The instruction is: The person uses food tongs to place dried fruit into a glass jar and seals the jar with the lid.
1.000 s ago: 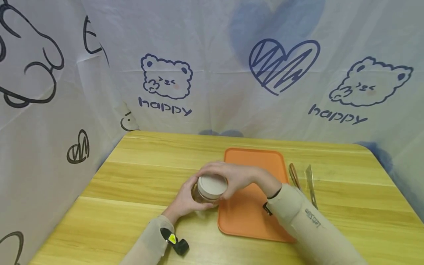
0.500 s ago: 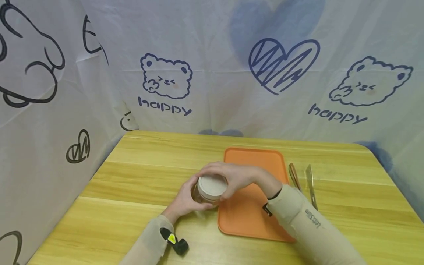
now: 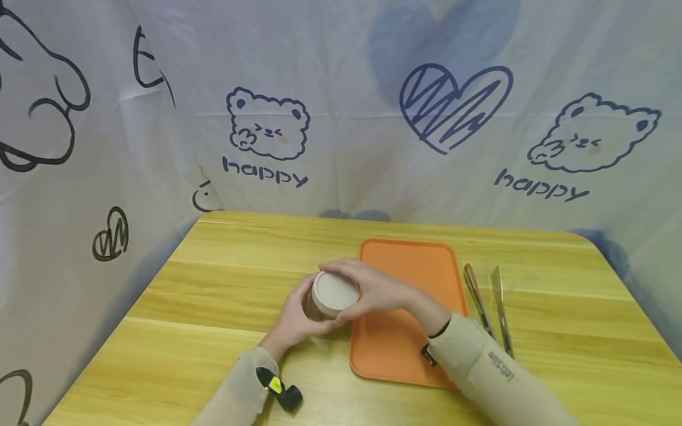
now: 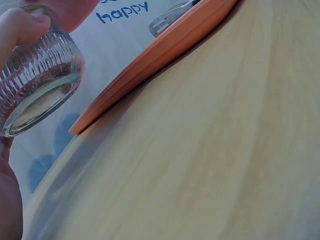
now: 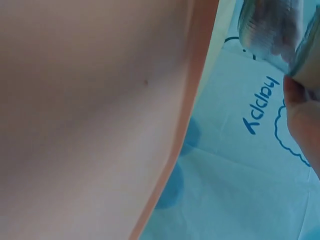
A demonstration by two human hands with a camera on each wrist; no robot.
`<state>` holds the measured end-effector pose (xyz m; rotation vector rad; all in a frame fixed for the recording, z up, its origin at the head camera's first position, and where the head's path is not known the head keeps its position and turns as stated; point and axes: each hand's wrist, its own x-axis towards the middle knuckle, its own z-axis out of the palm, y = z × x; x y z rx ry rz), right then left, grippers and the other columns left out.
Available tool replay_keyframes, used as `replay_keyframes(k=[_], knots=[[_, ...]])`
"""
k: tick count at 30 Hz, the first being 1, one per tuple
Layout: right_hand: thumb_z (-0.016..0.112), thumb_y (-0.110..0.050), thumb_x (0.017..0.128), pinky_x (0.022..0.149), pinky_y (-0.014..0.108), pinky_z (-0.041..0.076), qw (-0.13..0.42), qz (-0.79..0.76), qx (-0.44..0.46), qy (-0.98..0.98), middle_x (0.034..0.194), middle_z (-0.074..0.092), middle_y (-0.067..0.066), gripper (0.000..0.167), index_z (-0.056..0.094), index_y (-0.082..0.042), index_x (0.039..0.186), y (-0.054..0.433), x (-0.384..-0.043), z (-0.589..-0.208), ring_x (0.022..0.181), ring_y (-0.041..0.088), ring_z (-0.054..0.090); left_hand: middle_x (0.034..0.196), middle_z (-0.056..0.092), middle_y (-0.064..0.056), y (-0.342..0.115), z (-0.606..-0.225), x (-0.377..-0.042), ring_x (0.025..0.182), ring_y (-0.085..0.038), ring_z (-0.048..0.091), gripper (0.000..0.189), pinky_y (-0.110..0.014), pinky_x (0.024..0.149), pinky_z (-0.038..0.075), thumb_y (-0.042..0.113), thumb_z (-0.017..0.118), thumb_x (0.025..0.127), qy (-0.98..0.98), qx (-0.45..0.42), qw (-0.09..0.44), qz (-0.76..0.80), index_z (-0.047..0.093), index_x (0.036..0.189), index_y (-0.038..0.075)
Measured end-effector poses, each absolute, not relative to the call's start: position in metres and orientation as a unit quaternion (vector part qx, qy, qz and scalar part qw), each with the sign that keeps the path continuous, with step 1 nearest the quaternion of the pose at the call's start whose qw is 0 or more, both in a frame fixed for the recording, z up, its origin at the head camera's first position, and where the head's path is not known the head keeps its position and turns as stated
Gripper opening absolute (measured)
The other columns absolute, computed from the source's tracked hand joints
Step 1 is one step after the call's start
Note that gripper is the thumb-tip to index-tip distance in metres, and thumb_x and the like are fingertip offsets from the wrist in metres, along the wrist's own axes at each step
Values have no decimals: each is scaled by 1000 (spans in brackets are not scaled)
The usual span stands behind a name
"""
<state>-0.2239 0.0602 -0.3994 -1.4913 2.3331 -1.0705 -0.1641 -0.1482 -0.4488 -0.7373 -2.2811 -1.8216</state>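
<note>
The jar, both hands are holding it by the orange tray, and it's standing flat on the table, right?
Not quite. Both hands do hold the jar beside the orange tray, left hand on the glass, right hand on the lid, but the left wrist view shows its base lifted and tilted above the table.

Orange tray (image 3: 410, 278) on wooden table (image 3: 224, 284), two metal tools (image 3: 490, 302) just beside it, printed backdrop (image 3: 341, 106) behind.

Both arms reach in, close together. The left hand (image 3: 295, 320) curls its fingers. The right hand (image 3: 371, 288) curls on top.
</note>
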Motion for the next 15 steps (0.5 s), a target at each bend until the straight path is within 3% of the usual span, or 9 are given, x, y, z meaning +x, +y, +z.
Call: replay_keyframes(k=[8, 15], knots=[[86, -34, 70, 94, 38, 44, 56, -400, -410, 818, 142, 43, 7, 92, 39, -9, 145, 47, -213, -406, 127, 22, 39, 128, 53, -21, -147, -447, -163, 119, -27, 47, 81, -49, 107, 31, -7, 84, 60, -769, -211, 119, -591, 46, 132, -6], [85, -33, 71, 95, 39, 43, 26, -395, -388, 832, 142, 42, 10, 93, 36, -7, 146, 42, -208, -406, 126, 23, 39, 127, 52, -20, -146, -446, -164, 120, -25, 45, 80, -49, 108, 30, -8, 84, 60, -770, -197, 137, -591, 48, 131, -5]])
